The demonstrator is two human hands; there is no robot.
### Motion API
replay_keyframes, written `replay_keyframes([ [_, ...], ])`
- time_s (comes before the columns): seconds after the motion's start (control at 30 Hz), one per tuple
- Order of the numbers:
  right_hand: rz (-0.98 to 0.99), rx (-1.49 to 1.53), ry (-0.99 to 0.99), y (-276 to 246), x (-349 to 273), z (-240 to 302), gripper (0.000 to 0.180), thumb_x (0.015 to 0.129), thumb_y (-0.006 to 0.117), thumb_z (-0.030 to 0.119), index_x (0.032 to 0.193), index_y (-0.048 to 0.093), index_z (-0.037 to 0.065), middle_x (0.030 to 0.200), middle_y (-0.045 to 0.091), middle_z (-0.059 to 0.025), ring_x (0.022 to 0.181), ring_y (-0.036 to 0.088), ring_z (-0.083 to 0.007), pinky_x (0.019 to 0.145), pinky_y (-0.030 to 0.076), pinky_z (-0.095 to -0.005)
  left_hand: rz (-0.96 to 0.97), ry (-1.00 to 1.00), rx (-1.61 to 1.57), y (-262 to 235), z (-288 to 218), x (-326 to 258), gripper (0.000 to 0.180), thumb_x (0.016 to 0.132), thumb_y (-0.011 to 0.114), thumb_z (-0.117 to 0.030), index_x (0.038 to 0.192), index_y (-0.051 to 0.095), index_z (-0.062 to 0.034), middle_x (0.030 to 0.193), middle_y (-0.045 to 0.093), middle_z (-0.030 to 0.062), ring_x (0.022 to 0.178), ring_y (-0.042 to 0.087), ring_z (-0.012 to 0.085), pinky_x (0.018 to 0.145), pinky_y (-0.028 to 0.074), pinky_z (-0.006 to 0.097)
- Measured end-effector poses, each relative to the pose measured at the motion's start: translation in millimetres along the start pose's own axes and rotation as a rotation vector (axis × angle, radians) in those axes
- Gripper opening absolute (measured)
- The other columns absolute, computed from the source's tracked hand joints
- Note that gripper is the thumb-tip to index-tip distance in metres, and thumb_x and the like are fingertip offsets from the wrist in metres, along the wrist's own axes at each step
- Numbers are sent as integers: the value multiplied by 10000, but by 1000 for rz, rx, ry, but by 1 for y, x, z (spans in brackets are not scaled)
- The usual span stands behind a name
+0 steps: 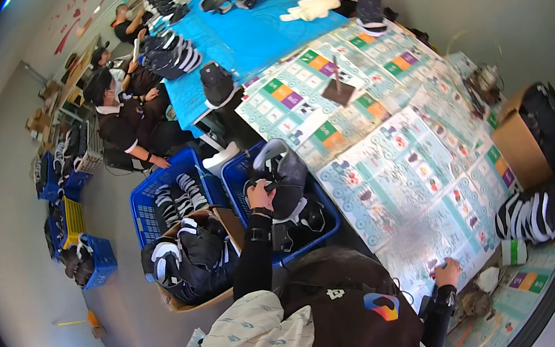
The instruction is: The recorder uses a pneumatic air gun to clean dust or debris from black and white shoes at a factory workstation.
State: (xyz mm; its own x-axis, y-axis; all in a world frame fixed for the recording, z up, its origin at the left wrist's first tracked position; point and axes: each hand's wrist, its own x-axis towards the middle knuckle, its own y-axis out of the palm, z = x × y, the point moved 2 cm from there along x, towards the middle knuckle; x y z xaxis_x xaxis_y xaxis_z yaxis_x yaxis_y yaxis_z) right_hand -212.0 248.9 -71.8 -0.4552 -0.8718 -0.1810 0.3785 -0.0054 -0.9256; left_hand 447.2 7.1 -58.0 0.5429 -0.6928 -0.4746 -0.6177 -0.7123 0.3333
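Note:
My left hand (260, 195) reaches down to my left and grips a grey and black shoe (286, 175) over a blue plastic crate (237, 172) that holds more dark shoes. My right hand (445, 270) rests at the near edge of a table covered with printed colourful sheets (394, 177), fingers spread on the surface with nothing seen in it. Both arms wear black sleeves with a wrist strap.
A second blue crate (146, 216) with striped shoes and a cardboard box (200, 303) of dark shoes stand on the floor at left. On the table are a brown box (520, 146), striped shoes (528, 217), a white cup (515, 250) and a small brush (338, 89). Other people sit along a blue table (248, 33).

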Motion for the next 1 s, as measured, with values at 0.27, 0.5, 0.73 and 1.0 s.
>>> replay_keyframes([
  [0.27,73,-86,-158,0,-13,88,269,773,681,143,1025,691,51,1096,663,-155,1143,560,-342,1072,374,-468,-407,66,-287,-103,-73,205,395,819,725,-126,1152,536,-26,1049,632,148,883,670,296,639,625,404],
  [0.5,187,-89,-65,-15,-29,127,241,762,669,120,987,691,35,1022,658,-169,1080,576,-356,1012,413,-468,-530,137,-287,-95,-156,354,415,792,736,-133,1157,604,13,1039,667,166,842,690,311,626,637,412],
  [0.73,135,-162,-169,-19,-43,131,189,767,670,112,933,690,24,996,673,-168,1040,590,-374,964,441,-476,-407,284,-322,-74,-265,430,340,841,740,-157,1091,588,17,997,647,171,789,689,309,595,626,377],
  [1.0,157,-187,-105,-15,-27,149,197,778,681,158,928,683,30,986,661,-174,1028,588,-382,944,448,-491,-348,460,-291,-24,-382,467,365,861,758,-170,1085,570,47,937,638,158,749,666,286,594,619,375],
])
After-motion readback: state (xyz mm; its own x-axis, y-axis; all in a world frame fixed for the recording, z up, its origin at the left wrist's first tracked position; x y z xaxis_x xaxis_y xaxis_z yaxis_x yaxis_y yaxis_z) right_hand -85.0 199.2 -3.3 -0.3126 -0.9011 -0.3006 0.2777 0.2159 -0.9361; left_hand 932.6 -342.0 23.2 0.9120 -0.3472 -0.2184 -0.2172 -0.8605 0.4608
